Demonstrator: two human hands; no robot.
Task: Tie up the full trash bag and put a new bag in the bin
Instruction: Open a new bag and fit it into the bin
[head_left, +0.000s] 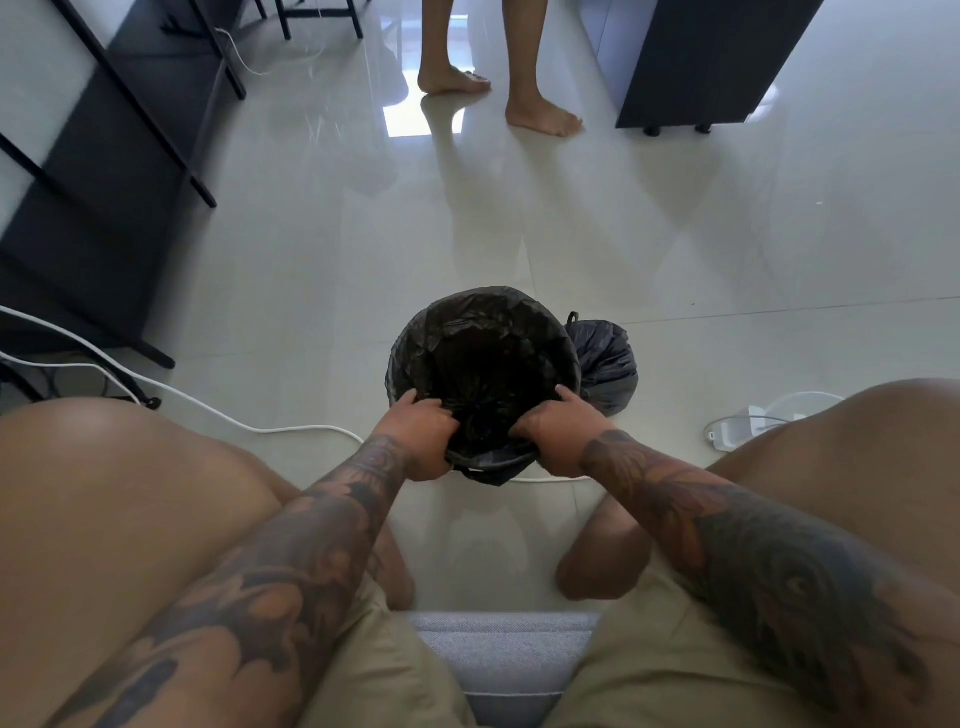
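While the bin (483, 364) stands on the floor (675, 249) between the knees, the left hand (423, 434) and right hand (553, 434) each pinch the new black bag (415, 338) at its near rim. The tied full bag (605, 364) sits just right of it.

Glossy tile floor (519, 218) — bin (415, 332), tied bag (605, 364)
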